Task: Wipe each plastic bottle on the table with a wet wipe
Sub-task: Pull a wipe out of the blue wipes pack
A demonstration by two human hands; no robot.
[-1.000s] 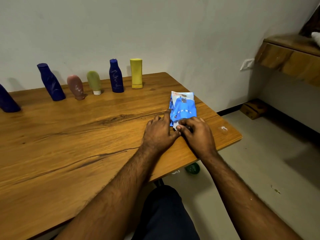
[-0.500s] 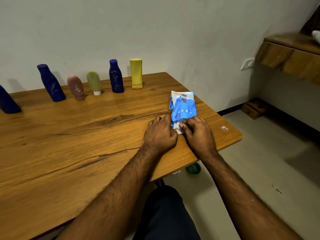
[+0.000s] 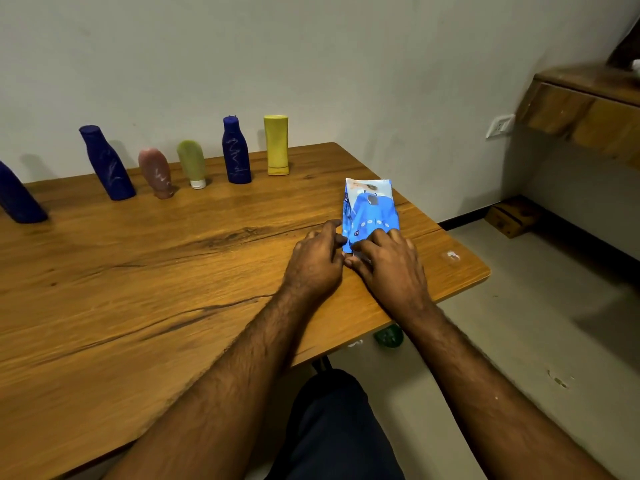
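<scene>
Several plastic bottles stand in a row along the table's far edge: a dark blue bottle (image 3: 17,199) at far left, a second dark blue one (image 3: 107,164), a pink tube (image 3: 157,173), a green tube (image 3: 192,162), a third dark blue bottle (image 3: 236,152) and a yellow bottle (image 3: 276,145). A blue wet wipe pack (image 3: 370,209) lies flat near the table's right end. My left hand (image 3: 315,261) touches the pack's near left corner with relaxed fingers. My right hand (image 3: 391,265) covers the pack's near end and pinches a white sliver there.
The wooden table (image 3: 138,289) ends just right of the pack, with a small white mark (image 3: 451,255) near that corner. A green object (image 3: 388,336) lies on the floor under the edge. A wooden shelf (image 3: 588,109) and a wooden block (image 3: 509,216) are at right.
Both hands stay at the pack's near end. My right fingers have crept slightly forward over it, and less of the white sliver shows.
</scene>
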